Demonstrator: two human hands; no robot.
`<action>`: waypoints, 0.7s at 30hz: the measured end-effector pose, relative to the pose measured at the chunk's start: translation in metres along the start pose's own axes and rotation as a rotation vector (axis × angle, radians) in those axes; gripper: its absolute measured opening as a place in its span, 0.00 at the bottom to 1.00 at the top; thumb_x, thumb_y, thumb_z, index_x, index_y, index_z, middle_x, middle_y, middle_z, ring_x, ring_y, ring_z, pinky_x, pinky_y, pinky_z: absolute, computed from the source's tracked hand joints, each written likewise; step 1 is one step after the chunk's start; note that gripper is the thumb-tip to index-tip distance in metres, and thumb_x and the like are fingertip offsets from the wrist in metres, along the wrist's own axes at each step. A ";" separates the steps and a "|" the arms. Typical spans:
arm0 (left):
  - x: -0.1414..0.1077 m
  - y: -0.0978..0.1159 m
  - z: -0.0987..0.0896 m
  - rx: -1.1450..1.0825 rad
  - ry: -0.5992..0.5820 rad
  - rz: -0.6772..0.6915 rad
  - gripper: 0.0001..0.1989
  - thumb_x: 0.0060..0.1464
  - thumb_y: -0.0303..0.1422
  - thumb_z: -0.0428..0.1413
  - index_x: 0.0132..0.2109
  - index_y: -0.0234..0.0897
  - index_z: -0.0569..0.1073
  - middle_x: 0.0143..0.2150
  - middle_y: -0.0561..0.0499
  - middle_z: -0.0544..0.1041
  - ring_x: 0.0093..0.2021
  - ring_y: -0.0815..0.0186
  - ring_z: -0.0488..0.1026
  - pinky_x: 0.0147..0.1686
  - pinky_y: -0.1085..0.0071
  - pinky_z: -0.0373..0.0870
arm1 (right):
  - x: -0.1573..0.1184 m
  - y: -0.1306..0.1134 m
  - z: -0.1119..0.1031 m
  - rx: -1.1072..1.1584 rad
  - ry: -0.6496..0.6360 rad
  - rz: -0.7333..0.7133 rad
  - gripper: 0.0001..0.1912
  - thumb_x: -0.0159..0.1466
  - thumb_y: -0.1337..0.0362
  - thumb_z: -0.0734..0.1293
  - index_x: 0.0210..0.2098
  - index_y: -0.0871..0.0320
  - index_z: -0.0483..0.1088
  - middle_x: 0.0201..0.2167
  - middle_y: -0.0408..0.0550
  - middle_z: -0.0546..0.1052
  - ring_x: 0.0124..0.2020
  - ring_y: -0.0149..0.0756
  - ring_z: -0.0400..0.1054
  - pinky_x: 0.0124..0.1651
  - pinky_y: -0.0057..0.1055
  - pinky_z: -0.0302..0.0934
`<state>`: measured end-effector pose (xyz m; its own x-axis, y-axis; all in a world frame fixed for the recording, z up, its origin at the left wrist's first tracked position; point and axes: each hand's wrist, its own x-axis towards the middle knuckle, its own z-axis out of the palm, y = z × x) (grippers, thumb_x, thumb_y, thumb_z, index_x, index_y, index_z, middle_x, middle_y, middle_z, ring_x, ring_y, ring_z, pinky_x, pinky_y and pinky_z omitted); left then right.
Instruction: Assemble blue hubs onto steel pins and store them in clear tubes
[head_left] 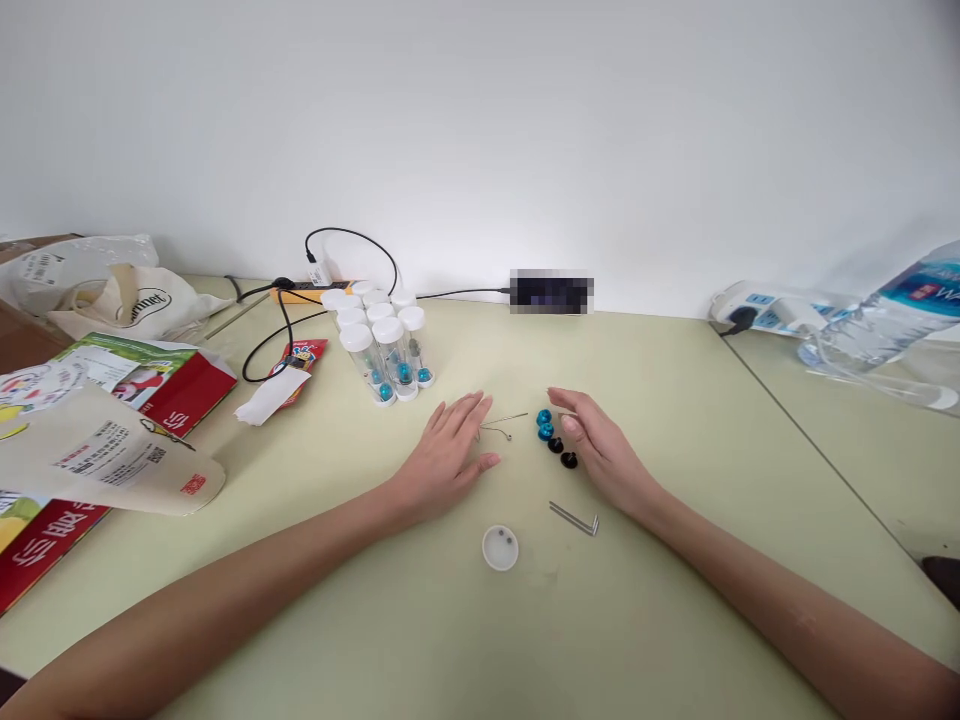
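On the bench (675, 610), between left hand (450, 455) and right hand (600, 440): 2 blue round parts (544, 425), 2 black round parts (562, 452), in a short slanted row right beside the right fingers. Thin metal wires (506, 417), 2 visible, poke out at the left fingertips; one ends in a small knob. Nearer the person: 2 L-shaped hex keys (576, 520), side by side; 1 round white cap (500, 548), 2 small dark bits in it.

Farther back left: cluster of white-capped clear tubes (388, 345), upright, roughly 10, overlap hides exact count; blue pieces inside front ones. 1 red packet (304, 355) left of them, white paper on it. 2 power strips: orange (345, 292) back left, white (765, 308) back right. 1 water bottle (885, 310), tilted, far right. 1 pixelated dark device (551, 292) at the wall, cable attached. Bags and printed packaging (142, 400) pile up at left.

Bench surface pale green, seam at right; plain white wall (480, 130) behind.

Both forearms come in from the bottom corners. Left hand open, palm down, fingers extended, thumb out, wire ends at fingertips; grip can't be told. Right hand partly open, side-on, fingers loosely bent, thumb apart, nothing visibly held.
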<state>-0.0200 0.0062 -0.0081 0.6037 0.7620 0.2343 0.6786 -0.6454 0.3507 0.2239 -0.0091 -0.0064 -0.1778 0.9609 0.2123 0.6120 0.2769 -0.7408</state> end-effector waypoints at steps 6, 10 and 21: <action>0.002 -0.003 0.006 0.076 -0.116 0.153 0.32 0.60 0.47 0.40 0.66 0.36 0.47 0.66 0.40 0.54 0.67 0.56 0.46 0.64 0.53 0.43 | 0.004 0.007 -0.001 -0.108 0.020 0.069 0.17 0.69 0.57 0.49 0.51 0.49 0.63 0.40 0.46 0.71 0.42 0.39 0.67 0.45 0.41 0.63; 0.001 0.001 0.003 0.080 -0.139 0.311 0.29 0.61 0.45 0.41 0.63 0.33 0.54 0.64 0.40 0.59 0.67 0.58 0.48 0.65 0.54 0.39 | 0.005 0.010 -0.001 -0.049 -0.079 0.026 0.16 0.69 0.60 0.49 0.50 0.49 0.64 0.40 0.45 0.72 0.43 0.37 0.67 0.45 0.38 0.63; -0.001 0.000 0.003 0.046 -0.058 0.390 0.20 0.63 0.36 0.43 0.59 0.33 0.60 0.56 0.43 0.71 0.58 0.63 0.64 0.62 0.59 0.52 | -0.002 -0.001 -0.004 -0.228 0.030 -0.262 0.12 0.67 0.64 0.55 0.46 0.50 0.66 0.41 0.48 0.71 0.41 0.39 0.66 0.42 0.38 0.63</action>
<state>-0.0190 0.0055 -0.0114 0.8418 0.4555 0.2897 0.4107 -0.8887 0.2038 0.2268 -0.0112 -0.0040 -0.3315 0.8556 0.3977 0.7052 0.5047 -0.4979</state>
